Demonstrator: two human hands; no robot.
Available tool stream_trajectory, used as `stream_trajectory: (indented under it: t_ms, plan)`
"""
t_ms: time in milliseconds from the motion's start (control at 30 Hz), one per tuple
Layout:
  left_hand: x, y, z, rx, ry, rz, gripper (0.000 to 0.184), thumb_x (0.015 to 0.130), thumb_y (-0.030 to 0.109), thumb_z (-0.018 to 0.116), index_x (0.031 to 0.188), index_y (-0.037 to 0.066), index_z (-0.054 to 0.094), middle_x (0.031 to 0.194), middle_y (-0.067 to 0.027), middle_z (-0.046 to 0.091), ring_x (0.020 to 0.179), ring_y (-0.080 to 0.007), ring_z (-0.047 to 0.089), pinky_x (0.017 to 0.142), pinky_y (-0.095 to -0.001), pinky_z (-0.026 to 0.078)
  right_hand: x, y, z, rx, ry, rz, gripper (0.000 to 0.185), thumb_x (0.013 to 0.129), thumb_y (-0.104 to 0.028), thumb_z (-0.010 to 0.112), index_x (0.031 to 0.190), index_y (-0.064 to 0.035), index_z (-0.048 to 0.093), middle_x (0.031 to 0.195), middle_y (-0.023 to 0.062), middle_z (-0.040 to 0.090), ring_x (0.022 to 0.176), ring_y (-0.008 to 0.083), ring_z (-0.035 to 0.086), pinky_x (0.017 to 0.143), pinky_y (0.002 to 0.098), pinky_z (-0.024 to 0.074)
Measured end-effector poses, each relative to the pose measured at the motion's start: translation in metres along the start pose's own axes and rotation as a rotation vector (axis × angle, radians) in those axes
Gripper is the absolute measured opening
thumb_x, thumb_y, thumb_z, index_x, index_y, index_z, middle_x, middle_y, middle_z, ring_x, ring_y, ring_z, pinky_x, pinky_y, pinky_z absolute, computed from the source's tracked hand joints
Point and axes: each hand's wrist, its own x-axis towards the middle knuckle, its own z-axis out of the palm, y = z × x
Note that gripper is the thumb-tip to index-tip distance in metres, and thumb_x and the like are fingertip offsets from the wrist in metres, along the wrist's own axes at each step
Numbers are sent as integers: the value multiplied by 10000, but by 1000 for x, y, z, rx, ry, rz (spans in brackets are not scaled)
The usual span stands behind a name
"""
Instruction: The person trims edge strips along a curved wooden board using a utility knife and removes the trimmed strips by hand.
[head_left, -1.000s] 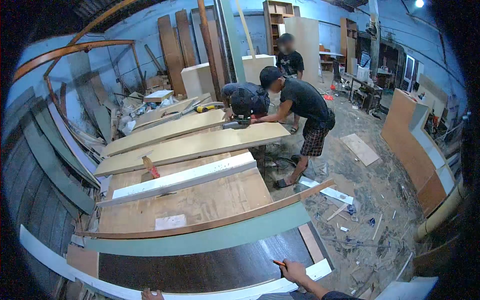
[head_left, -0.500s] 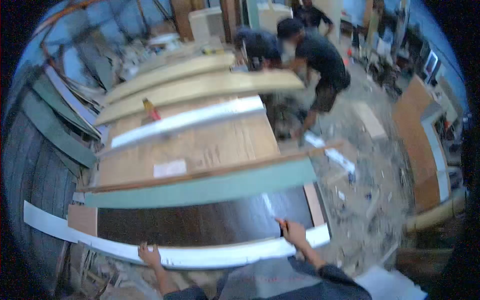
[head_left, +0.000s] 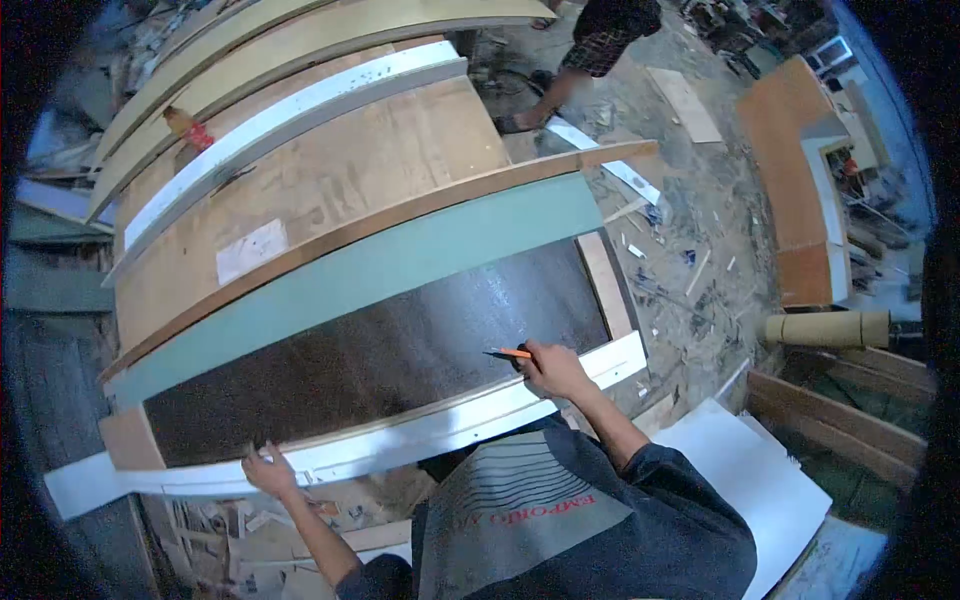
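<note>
My right hand (head_left: 556, 371) is closed around an orange pencil (head_left: 514, 352), its dark tip pointing left over the dark brown panel (head_left: 370, 370). The right wrist lies above a long white board (head_left: 440, 425) that runs along the panel's near edge. At that board's left part, my left hand (head_left: 268, 470) grips the near edge, fingertips on top; its underside is hidden. A pale wooden piece (head_left: 130, 440) closes the panel's left end, and another light strip (head_left: 607, 285) lies at its right end.
Beyond the panel lie a green board (head_left: 350, 290), a brown wooden strip (head_left: 400, 230) and plywood (head_left: 370, 140). A red-handled brush-like tool (head_left: 190, 130) rests farther back. Another person's leg (head_left: 550, 100) shows at the top. Scraps litter the floor (head_left: 690, 310); a white sheet (head_left: 750, 490) lies at right.
My view has tilted down and turned, so the boards sit higher and slanted. The right hand still has the pencil, and the left is still at the white board. Co-workers' upper bodies have left view.
</note>
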Motion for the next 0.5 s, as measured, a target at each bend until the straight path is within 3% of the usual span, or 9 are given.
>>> stream_trajectory:
  t_ms: [33, 167, 233, 267, 333, 367, 467, 500]
  plan:
    - [4, 1, -6, -23, -102, -37, 532, 893, 384, 636, 1256, -4, 602, 1179, -253, 620, 1192, -435, 508, 1069, -525, 352, 3, -3, 0, -9, -17, 20, 279, 955, -321, 533, 1005, -53, 594, 804, 243, 657, 789, 456, 647, 695, 558, 488]
    - [7, -9, 10, 28, -22, -10, 492, 884, 354, 662, 1271, 55, 607, 1200, -232, 608, 1163, -413, 528, 1060, -575, 321, 13, -12, -2, 39, -47, 120, 280, 957, -301, 541, 967, -27, 596, 814, 264, 646, 819, 461, 643, 700, 543, 489]
    - [21, -14, 18, -337, 12, 19, 485, 875, 327, 687, 1270, 57, 609, 1190, -212, 610, 1146, -394, 533, 1054, -533, 345, 19, -19, -9, 119, 109, 82, 286, 962, -278, 556, 904, 1, 579, 763, 263, 613, 760, 471, 619, 654, 529, 462]
    - [32, -17, 22, -423, -2, -14, 435, 897, 253, 687, 1275, 52, 609, 1209, -196, 604, 1143, -366, 537, 1035, -485, 380, 22, -23, -11, 97, 109, 96, 286, 962, -278, 556, 904, 1, 579, 763, 263, 613, 760, 471, 619, 654, 529, 462]
    - [49, -6, 28, -508, 107, 39, 385, 924, 184, 670, 1281, 54, 610, 1222, -185, 591, 1125, -336, 546, 999, -443, 421, 26, -44, -22, 174, 332, 165, 297, 965, -273, 565, 868, 8, 561, 748, 255, 589, 720, 466, 593, 630, 522, 430]
    - [58, 13, 16, -641, 48, -49, 356, 942, 138, 656, 1284, 52, 608, 1258, -168, 561, 1132, -297, 546, 976, -426, 446, 27, -55, -30, 153, 365, 149, 307, 974, -272, 567, 860, 12, 542, 767, 255, 551, 737, 451, 563, 643, 486, 425]
    - [79, 24, 46, -1075, 38, -163, 362, 947, 150, 664, 1295, 68, 609, 1296, -138, 516, 1068, -210, 572, 876, -345, 482, 25, -82, -46, 114, 556, 131, 309, 990, -265, 547, 859, 14, 525, 796, 254, 509, 765, 439, 527, 671, 453, 427]
    - [82, 29, 46, -1087, 27, -156, 362, 947, 150, 664, 1295, 68, 609, 1296, -138, 516, 1068, -210, 572, 876, -345, 482, 20, -83, -48, 111, 586, 135, 322, 1004, -280, 534, 888, 20, 530, 813, 214, 484, 754, 384, 513, 676, 424, 422]
